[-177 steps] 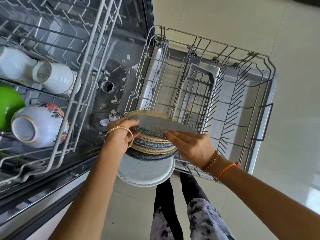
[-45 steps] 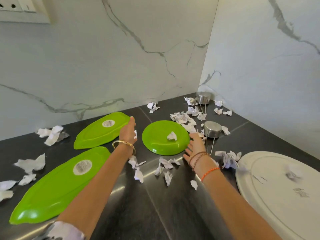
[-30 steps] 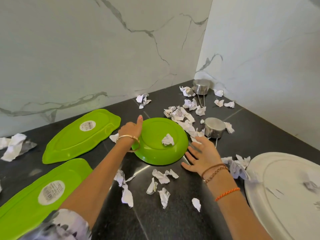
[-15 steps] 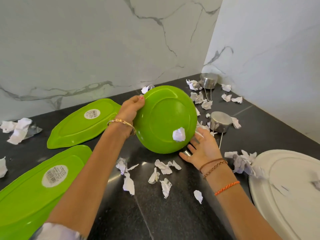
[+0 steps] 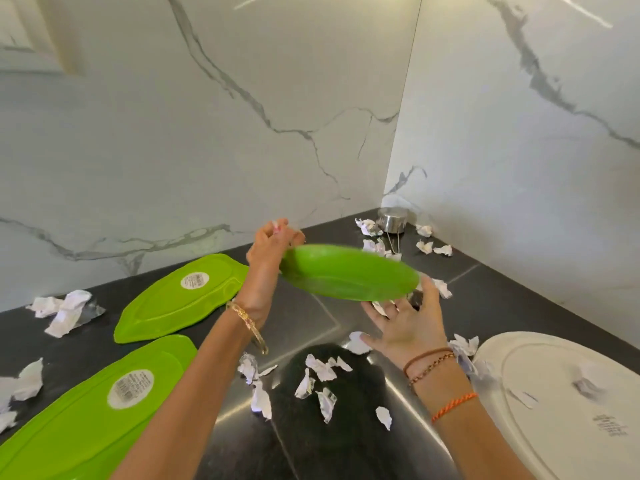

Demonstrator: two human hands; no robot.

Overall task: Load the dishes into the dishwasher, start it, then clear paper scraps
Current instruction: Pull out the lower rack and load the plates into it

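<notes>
My left hand (image 5: 268, 252) grips the left rim of a round green plate (image 5: 349, 273), which hangs above the black counter (image 5: 519, 306), nearly level and motion-blurred. My right hand (image 5: 405, 325) sits just under the plate's right edge with fingers spread, fingertips at or close to the rim; contact is unclear. White paper scraps (image 5: 320, 377) lie scattered on the counter below the plate and toward the corner.
Two leaf-shaped green platters (image 5: 180, 297) (image 5: 93, 415) lie at the left. A large white oval platter (image 5: 568, 400) sits at the right with scraps on it. A steel cup (image 5: 393, 220) stands in the corner. More scraps (image 5: 64, 311) lie far left. Marble walls close the back and right.
The round green plate has risen off the counter and turned from tilted upright to nearly flat. The scrap that was on it is gone. My right hand moved up under its right edge.
</notes>
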